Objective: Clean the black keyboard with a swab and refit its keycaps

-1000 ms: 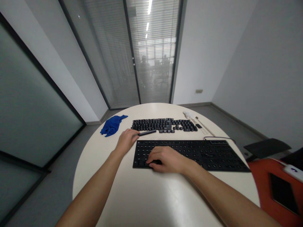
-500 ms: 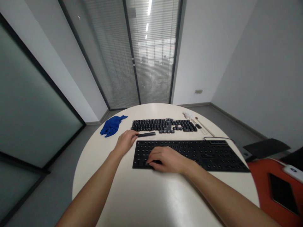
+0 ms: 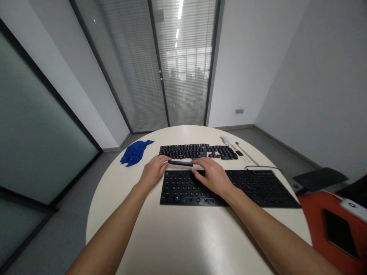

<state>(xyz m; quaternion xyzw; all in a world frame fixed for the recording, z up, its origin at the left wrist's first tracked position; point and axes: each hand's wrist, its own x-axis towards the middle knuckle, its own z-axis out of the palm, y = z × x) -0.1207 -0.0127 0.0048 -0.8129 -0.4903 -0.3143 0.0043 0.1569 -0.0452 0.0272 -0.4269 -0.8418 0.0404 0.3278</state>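
Both hands are meeting at the long black key bar, which is lying on the worktop just behind the far edge of the keyboard frame. The left hand is pinching the bar's left end, fingers curled narrow around it, just off the frame's far-left corner. The right hand is resting across the frame's far edge, fingers spread fairly flat and reaching to the bar's right end; whether it is actually gripping, I cannot tell. The frame is sitting stripped, rows of bare sockets showing. Behind the frame, the loose keycaps are lying laid out in rows. To the frame's far left a blue cloth is sitting crumpled. Off its far-right corner, a small white brush and thin sticks are lying near the worktop's edge.
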